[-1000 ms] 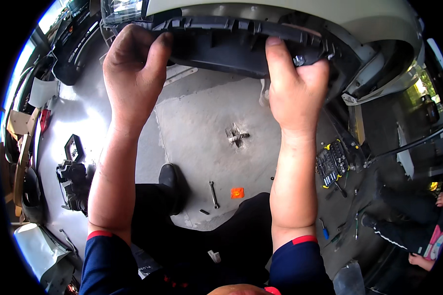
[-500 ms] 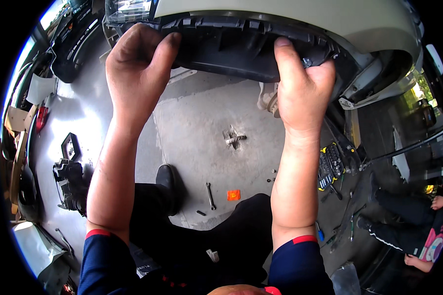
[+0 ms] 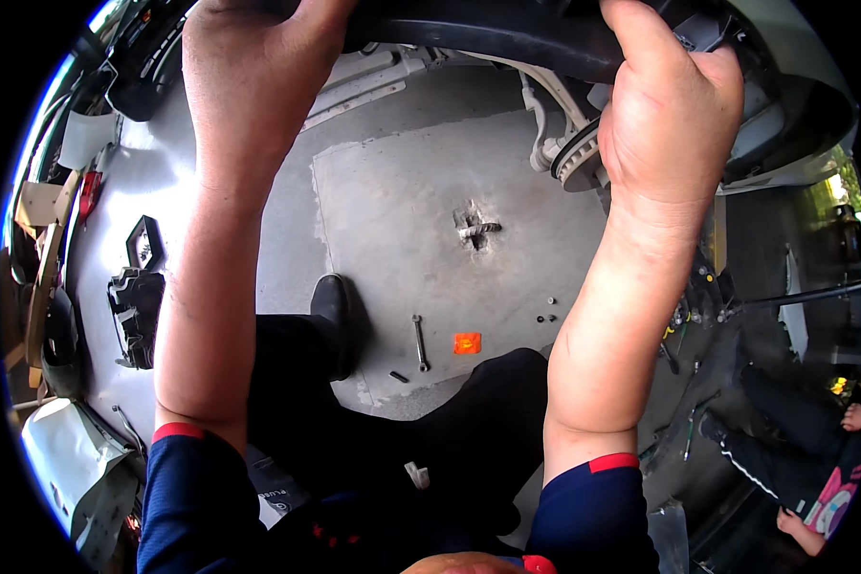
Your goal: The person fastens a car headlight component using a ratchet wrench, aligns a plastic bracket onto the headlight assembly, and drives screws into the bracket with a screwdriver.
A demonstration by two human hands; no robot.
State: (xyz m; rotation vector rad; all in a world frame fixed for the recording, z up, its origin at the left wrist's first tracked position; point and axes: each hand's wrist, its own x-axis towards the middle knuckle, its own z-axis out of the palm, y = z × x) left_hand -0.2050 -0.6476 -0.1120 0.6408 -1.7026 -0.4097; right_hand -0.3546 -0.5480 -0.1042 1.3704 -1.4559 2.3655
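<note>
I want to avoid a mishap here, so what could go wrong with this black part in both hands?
The long black part might twist or slip if the left hand or right hand loosens, as they hold it well apart. The wrench on the floor near the boot could be stepped on. The small loose pieces might get kicked away.

Panel (image 3: 488,36) between the hands (image 3: 249,91) (image 3: 670,124), wrench (image 3: 420,343) on the floor (image 3: 392,210) below

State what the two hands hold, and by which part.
A long black panel: the left hand holds it toward its left end, the right hand toward its right.
</note>
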